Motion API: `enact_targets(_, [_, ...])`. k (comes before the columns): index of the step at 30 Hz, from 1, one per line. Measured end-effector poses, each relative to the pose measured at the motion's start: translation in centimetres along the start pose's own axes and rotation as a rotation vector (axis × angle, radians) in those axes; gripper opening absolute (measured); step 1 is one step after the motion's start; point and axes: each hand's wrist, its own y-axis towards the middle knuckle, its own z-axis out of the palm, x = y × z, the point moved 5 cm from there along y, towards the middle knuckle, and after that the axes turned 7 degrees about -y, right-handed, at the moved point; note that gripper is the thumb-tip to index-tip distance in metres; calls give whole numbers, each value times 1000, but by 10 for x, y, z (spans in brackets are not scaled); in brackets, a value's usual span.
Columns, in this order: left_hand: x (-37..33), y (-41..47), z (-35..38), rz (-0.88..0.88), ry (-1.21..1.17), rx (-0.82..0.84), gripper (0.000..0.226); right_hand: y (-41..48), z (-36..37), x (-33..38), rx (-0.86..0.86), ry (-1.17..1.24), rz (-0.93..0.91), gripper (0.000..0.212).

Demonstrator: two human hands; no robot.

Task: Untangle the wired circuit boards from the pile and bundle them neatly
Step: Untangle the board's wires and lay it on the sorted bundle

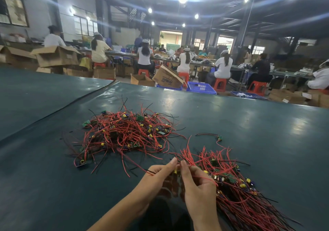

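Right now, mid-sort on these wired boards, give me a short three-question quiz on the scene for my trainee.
1. True or false: the tangled pile lies to the right of the aligned bundle.
2. What do the left hand and right hand pinch between them? A) a wired board B) a cardboard flap C) nothing
3. Fill in: most wires on the table are ___ in colour.

Key: 1 false, the pile is on the left; 2 A; 3 red.
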Motion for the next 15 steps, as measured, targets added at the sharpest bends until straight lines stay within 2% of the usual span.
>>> enact_targets(4, [2, 2, -7, 55, 59, -63, 34, 1, 1, -8, -13, 165, 150, 16])
enact_targets(7, [0, 2, -8, 72, 88, -54, 38, 2, 5, -10, 24, 253, 187, 14])
enact_targets(12, [-1, 3, -5, 113, 164, -24, 46, 0, 7, -8, 20, 172, 149, 12])
enact_targets(15, [-3, 4, -4, 149, 204, -33, 40, 2, 3, -10, -44, 143, 158, 24])
